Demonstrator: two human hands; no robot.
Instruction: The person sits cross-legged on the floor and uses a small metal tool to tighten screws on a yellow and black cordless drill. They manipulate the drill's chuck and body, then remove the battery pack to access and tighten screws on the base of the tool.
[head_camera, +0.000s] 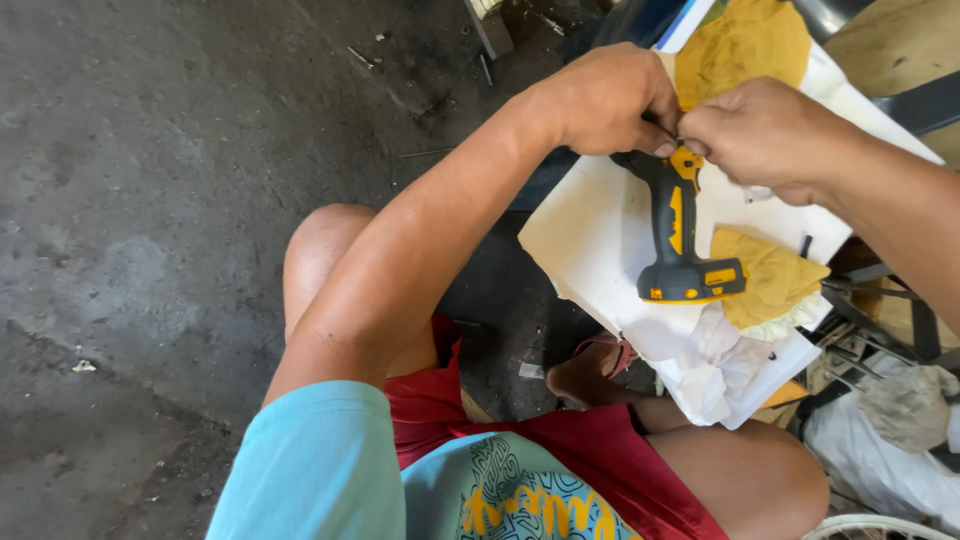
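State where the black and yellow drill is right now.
In the head view, the drill lies right of centre on the white board, its top end under both hands, left hand and right hand, its base beside a yellow cloth.

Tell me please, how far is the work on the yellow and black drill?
Done: the drill already lies on the white board, yellow cloths beside it. In hand: the left hand and right hand pinch together at its front end; what they grip is hidden. Left: the front end is not yet released, so that step looks unfinished.
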